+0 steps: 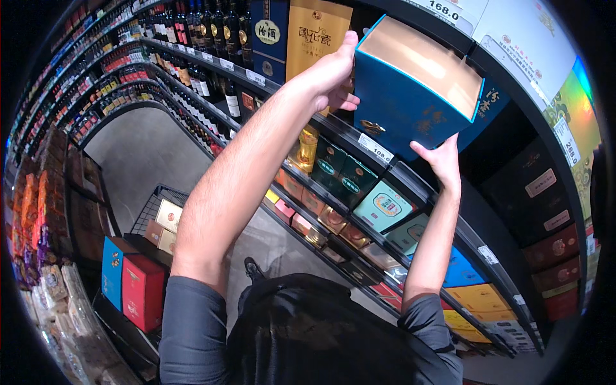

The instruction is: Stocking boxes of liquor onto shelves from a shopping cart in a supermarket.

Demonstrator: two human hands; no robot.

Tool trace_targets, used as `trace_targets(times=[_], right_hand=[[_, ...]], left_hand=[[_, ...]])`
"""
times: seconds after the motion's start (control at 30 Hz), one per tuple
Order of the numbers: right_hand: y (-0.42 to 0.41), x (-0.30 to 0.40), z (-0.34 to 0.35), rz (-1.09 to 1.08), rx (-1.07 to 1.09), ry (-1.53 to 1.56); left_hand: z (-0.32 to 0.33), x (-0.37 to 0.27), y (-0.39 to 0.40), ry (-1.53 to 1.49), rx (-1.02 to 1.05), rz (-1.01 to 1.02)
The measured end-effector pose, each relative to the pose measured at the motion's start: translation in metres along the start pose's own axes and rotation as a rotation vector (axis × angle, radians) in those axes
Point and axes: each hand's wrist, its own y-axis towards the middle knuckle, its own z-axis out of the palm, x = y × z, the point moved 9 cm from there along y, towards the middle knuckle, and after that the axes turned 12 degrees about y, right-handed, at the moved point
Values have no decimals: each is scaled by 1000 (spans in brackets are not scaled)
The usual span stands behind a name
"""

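Note:
A large dark blue gift box [402,98] with a pale gold top and gold lettering is between my two hands, at the shelf with a price tag [376,148] on its edge. My left hand [338,74] is against the box's left side, thumb up near the top corner. With thumb and fingers spread, my right hand [440,161] grips the lower right corner. Whether the box's base rests on the shelf is hidden. A tall gold box [315,36] stands just left of my left hand. Behind the box, another blue box [491,108] partly shows.
Below are shelves with dark green boxes [344,168] and a mint-green box [385,204]. Wine bottles [219,29] line shelves further left. On the left, a blue box [114,269] and a red box [142,291] sit near a wire cart [161,195]. Packaged goods [55,288] are stacked beside them.

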Motion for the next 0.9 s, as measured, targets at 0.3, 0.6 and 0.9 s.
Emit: trace_targets(times=[0.3, 0.6, 0.9], right_hand=[[5, 1, -7, -21, -19, -58], [-6, -3, -28, -41, -73, -135], [-14, -5, -41, -16, -77, -135]], left_hand=[[1, -3, 11, 45, -97, -9], [23, 13, 0, -55, -51, -14], [37, 18, 8, -100, -26, 15]])
